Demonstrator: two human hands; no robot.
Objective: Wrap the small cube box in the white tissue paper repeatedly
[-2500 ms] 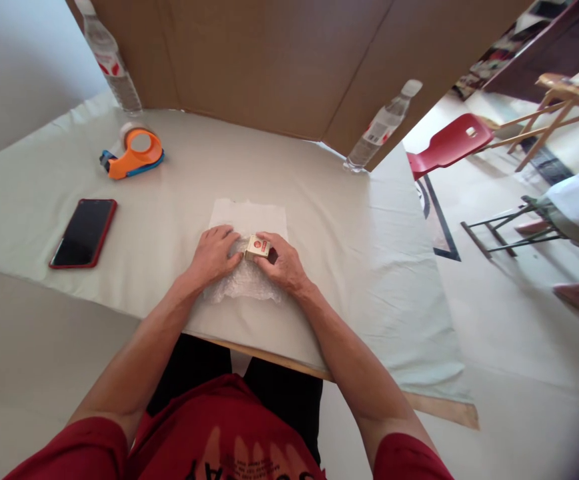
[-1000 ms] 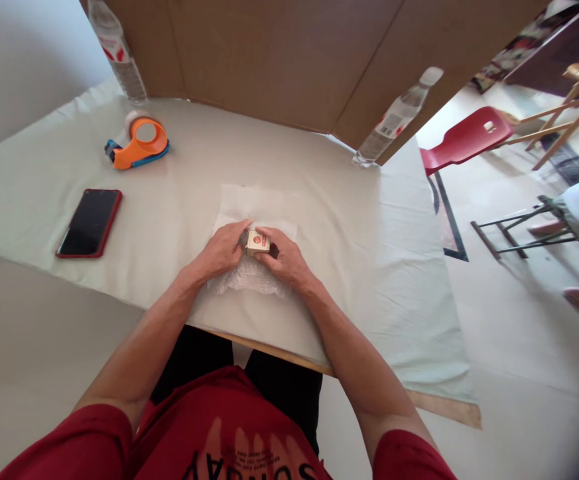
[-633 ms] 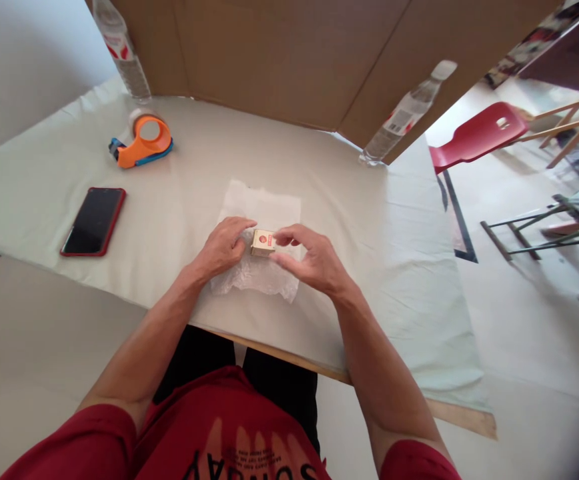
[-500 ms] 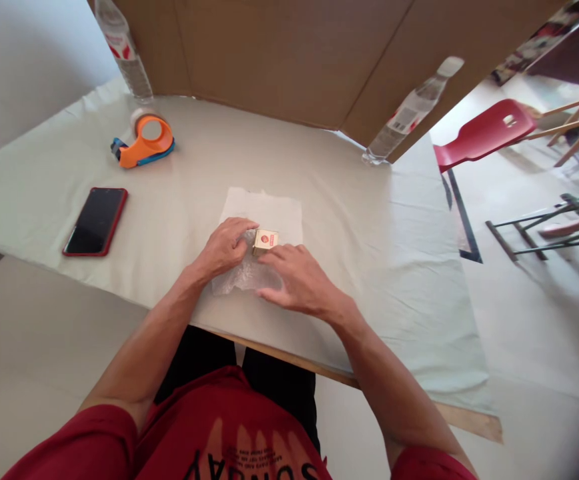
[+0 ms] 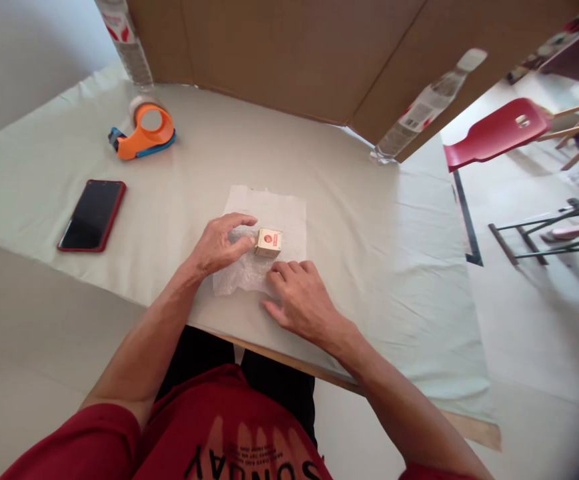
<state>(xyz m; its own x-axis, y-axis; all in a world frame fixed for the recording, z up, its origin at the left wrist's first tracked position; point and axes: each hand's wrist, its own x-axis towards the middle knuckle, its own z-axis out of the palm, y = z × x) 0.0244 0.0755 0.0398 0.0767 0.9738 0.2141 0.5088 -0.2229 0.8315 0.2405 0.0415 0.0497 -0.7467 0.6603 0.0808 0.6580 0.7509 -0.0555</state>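
A small cream box (image 5: 268, 243) with a red mark on top sits on a sheet of bubble wrap (image 5: 239, 276). Under both lies a white paper sheet (image 5: 284, 209). My left hand (image 5: 223, 244) is beside the box on its left, thumb and fingers apart, the thumb tip close to the box; whether it touches I cannot tell. Below and to the right of the box is my right hand (image 5: 299, 293), its fingers lightly bent and apart from the thumb, resting at the edge of the bubble wrap with nothing held.
An orange tape dispenser (image 5: 147, 133) and a phone in a red case (image 5: 92, 215) lie on the left. Two water bottles, a left one (image 5: 132, 57) and a right one (image 5: 427, 110), stand against a cardboard panel (image 5: 269, 60). A red chair (image 5: 499, 133) stands beyond the table's right side.
My right hand has drawn back from the box, down and to the right, uncovering the box's front. My left thumb has stretched toward the box. The view has shifted slightly.
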